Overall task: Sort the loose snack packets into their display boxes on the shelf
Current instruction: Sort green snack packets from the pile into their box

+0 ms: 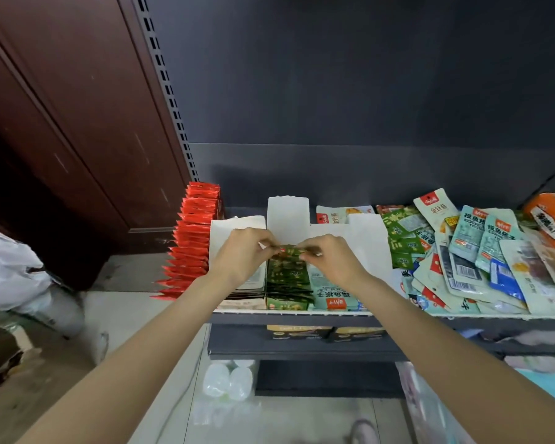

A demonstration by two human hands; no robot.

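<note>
Green snack packet (287, 251): held at its top edge above the green display box (287, 283), near the middle of the shelf (289, 315). The left hand (241, 254) pinches the left corner and the right hand (329, 259) pinches the right corner; fingers of both are curled onto the packet.

Procedure for the step in hand, as judged from this position:
- Keep the packet upright and square to the row already filed in the box.
- Lower it behind the last packet, both corners level, so it does not ride over its neighbour.
- Let go only when the bottom edge is seated.
- Avoid pushing the white box flaps (287, 216) rearward.

Appearance: the packet is dark green with yellow-green print and a small red mark near the top; the fingers hide much of it, so it may be more than one packet. It matches the filed green row. Just right of that box stands a pale teal row (330, 294). A red row (193, 238) stands at the left end, and the loose pile (471, 251) lies to the right.
</note>
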